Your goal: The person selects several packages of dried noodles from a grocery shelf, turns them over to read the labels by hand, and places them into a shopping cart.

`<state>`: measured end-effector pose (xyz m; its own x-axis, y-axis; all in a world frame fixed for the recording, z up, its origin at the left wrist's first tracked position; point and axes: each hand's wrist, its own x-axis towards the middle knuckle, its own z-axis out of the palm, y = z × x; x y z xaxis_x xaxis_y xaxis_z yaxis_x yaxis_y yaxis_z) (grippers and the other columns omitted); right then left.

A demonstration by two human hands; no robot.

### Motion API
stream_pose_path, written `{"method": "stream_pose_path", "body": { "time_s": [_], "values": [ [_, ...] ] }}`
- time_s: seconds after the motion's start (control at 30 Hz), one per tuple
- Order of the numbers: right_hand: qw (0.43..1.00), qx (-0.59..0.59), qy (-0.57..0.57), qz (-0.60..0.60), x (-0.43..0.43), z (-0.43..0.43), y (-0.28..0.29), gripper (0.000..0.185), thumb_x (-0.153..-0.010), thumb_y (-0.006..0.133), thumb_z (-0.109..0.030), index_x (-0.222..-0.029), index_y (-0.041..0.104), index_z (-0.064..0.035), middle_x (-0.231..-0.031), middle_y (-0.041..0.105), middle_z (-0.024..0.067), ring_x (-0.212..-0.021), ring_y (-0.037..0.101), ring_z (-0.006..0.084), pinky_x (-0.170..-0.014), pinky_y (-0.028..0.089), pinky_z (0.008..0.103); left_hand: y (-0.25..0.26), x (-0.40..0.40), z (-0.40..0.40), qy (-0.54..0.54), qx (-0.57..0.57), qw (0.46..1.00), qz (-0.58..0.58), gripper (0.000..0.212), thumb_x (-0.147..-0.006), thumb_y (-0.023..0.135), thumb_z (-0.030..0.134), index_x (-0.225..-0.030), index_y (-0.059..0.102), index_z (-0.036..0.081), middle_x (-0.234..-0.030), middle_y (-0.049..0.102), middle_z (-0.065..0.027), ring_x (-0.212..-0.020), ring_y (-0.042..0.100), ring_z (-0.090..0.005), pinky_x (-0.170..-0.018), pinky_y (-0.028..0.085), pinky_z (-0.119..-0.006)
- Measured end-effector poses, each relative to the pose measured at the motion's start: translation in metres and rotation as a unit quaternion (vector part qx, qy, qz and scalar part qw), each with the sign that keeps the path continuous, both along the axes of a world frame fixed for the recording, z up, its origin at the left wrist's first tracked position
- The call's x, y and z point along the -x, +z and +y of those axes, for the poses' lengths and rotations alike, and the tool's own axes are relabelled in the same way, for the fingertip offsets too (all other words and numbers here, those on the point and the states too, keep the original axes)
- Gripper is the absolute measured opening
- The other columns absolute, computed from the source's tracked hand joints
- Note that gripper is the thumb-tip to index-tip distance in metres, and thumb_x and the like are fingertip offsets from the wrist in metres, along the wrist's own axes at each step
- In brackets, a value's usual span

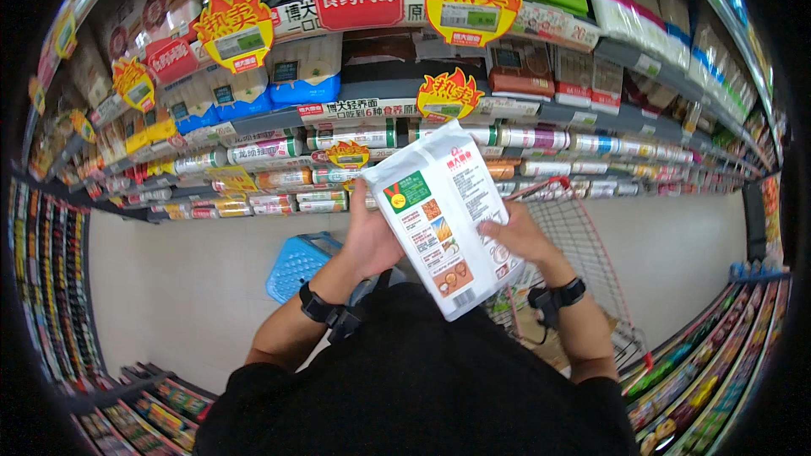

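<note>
Before my chest I hold a white package (443,221) between both hands, its printed side facing up and its top tilted to the left. My left hand (374,231) supports the left edge, thumb up along the side and fingers partly hidden underneath. On the right edge, my right hand (523,231) grips with the thumb lying over the printed face. Small pictures, text blocks, a green panel and a barcode cover the package. Each of my wrists wears a black strap, the left strap (320,304) and the right strap (557,294).
Ahead runs a supermarket shelf (374,92) with packs of dried noodles and flame-shaped price signs (475,0). A blue plastic step stool (298,266) stands on the pale floor (184,272) at left. A wire shopping cart (589,253) is at right. More stocked shelves (716,367) line the lower right.
</note>
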<state>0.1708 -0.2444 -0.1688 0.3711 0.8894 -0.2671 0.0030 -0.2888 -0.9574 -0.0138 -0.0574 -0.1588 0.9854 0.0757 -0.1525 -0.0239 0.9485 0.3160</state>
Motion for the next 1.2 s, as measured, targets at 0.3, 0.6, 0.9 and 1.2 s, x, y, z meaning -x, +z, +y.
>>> {"method": "stream_pose_path", "body": {
  "time_s": [0.3, 0.6, 0.9, 1.2],
  "values": [
    [0.967, 0.034, 0.121, -0.222, -0.013, 0.052, 0.054, 0.053, -0.077, 0.071, -0.042, -0.101, 0.063, 0.0041, -0.085, 0.067, 0.0155, -0.073, 0.066, 0.0204, -0.066, 0.051, 0.0315, -0.032, 0.039, 0.008, 0.111, -0.193, 0.969, 0.11, 0.048, -0.086, 0.053, 0.001, -0.131, 0.036, 0.0, -0.126, 0.049, -0.0145, -0.113, 0.052, -0.0249, -0.096, 0.045, -0.039],
    [0.965, 0.036, 0.132, -0.224, -0.003, 0.08, 0.06, 0.053, -0.076, 0.072, -0.042, -0.1, 0.064, 0.0041, -0.084, 0.067, 0.0161, -0.073, 0.066, 0.0207, -0.066, 0.051, 0.0312, -0.032, 0.047, 0.028, 0.136, -0.205, 0.962, 0.116, 0.047, -0.086, 0.053, 0.002, -0.13, 0.036, -0.001, -0.125, 0.05, -0.0153, -0.113, 0.052, -0.0253, -0.096, 0.044, -0.039],
    [0.973, 0.04, 0.121, -0.193, -0.006, 0.095, 0.05, 0.052, -0.075, 0.074, -0.039, -0.102, 0.062, 0.0037, -0.087, 0.067, 0.0153, -0.077, 0.065, 0.0198, -0.069, 0.05, 0.0304, -0.039, 0.044, 0.047, 0.135, -0.2, 0.963, 0.121, 0.048, -0.086, 0.053, 0.003, -0.13, 0.036, -0.001, -0.125, 0.05, -0.0149, -0.114, 0.052, -0.0251, -0.097, 0.043, -0.04],
    [0.974, 0.076, 0.104, -0.185, -0.008, 0.104, 0.054, 0.053, -0.075, 0.074, -0.037, -0.106, 0.06, 0.0039, -0.091, 0.066, 0.0154, -0.082, 0.064, 0.0199, -0.072, 0.05, 0.0309, -0.042, 0.033, 0.06, 0.123, -0.202, 0.963, 0.13, 0.046, -0.087, 0.052, 0.003, -0.13, 0.037, -0.001, -0.125, 0.05, -0.0155, -0.112, 0.053, -0.0249, -0.095, 0.045, -0.039]
  ]
}}
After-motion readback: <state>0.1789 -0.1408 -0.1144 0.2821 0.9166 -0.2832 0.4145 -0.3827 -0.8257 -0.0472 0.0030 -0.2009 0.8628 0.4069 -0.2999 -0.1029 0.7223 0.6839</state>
